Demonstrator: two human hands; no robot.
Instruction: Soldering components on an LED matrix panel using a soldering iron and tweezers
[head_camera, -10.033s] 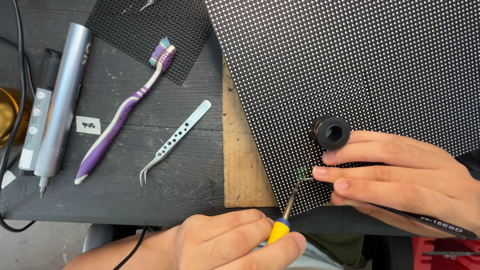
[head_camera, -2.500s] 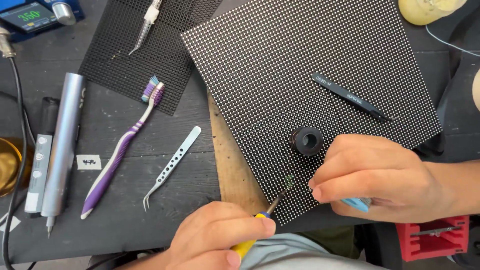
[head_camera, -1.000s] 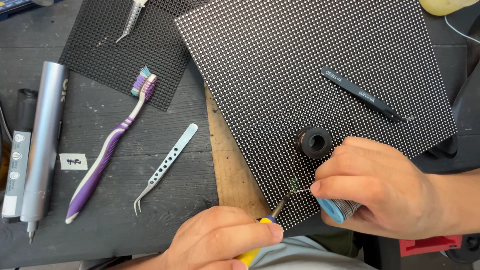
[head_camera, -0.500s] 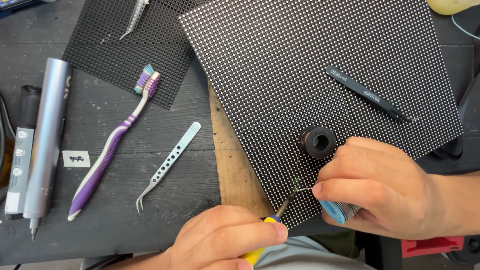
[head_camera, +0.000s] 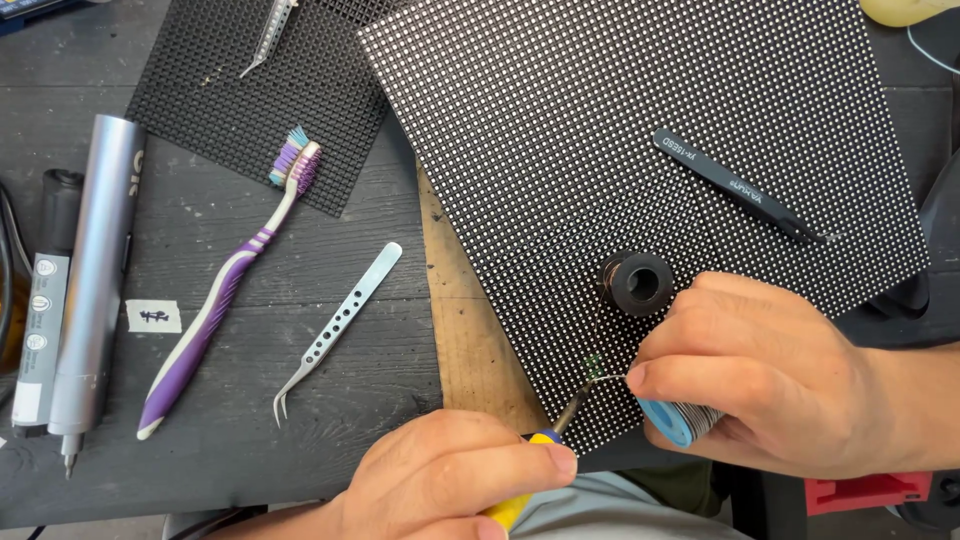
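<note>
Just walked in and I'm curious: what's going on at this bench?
A person is working on a black dotted panel lying on the dark table. The left hand holds a yellow-handled tool with its tip at the panel's near edge. The right hand feeds thin wire from a small blue spool to that tip.

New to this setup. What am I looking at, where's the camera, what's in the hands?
No machine here: a person works with bare hands, filmed by one camera worn on the head, looking down at a dark wooden table. The left hand grips a yellow-handled iron, its tip at the near edge of a big dotted panel. The right hand holds a blue spool and feeds thin wire to the same spot. On the panel lie a black ring and black tweezers. To the left: a purple toothbrush, silver tweezers, a grey pen-shaped tool and a black mesh.
</note>
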